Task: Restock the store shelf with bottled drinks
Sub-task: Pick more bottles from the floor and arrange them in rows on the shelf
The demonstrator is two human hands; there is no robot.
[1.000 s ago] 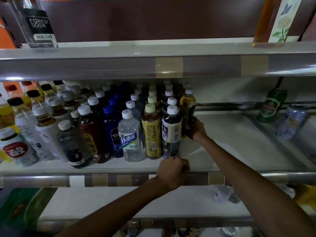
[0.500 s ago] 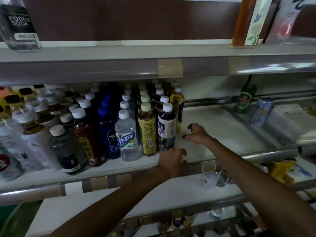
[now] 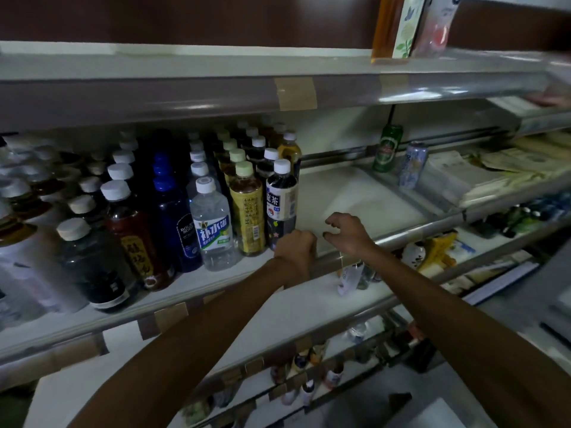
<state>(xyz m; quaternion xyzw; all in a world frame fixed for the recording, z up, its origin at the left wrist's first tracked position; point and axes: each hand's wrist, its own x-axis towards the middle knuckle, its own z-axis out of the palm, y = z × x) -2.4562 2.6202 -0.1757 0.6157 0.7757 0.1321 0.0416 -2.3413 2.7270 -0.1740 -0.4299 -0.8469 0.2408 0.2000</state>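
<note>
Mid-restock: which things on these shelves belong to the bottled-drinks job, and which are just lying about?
Job: dark tea bottle with white cap; yellow-labelled tea bottle with pale green cap; clear plastic water bottle; white middle shelf.
Lying about: green metal can; silver-blue metal can; stack of pale papers.

The clear water bottle (image 3: 213, 233) label reads "补水啦"; at its 3 o'clock, the dark tea bottle (image 3: 281, 205) shows "茶"

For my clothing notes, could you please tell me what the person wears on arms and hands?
Nothing visible: the left hand and right hand have no gloves, and both forearms are unsleeved to the picture's edge. No watch, bracelet or ring shows, though the light is dim.
</note>
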